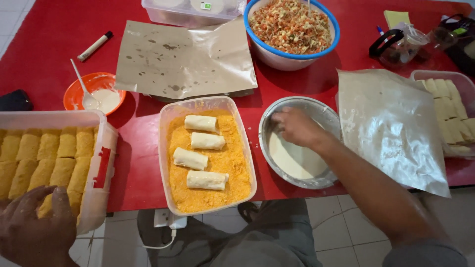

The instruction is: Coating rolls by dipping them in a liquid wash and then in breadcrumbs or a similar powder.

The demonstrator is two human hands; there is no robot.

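My right hand (pixel 296 126) reaches into a round metal pan (pixel 321 111) of pale batter, fingers curled down at its left rim; whether it grips anything there is hidden. My left hand (pixel 34 227) rests with fingers spread on the near edge of a clear box (pixel 99 148) filled with several breaded yellow rolls. Between them a clear tub of orange breadcrumbs (pixel 217 198) holds several pale wet rolls (pixel 208 141) lying in a column.
A red table (pixel 49 29) carries brown paper (pixel 183 59), an orange bowl with a spoon and white paste (pixel 94 94), a blue-rimmed bowl of shredded filling (pixel 292 27), crinkled plastic sheet (pixel 391 123), a tray of plain rolls (pixel 452 109), a marker (pixel 95 46).
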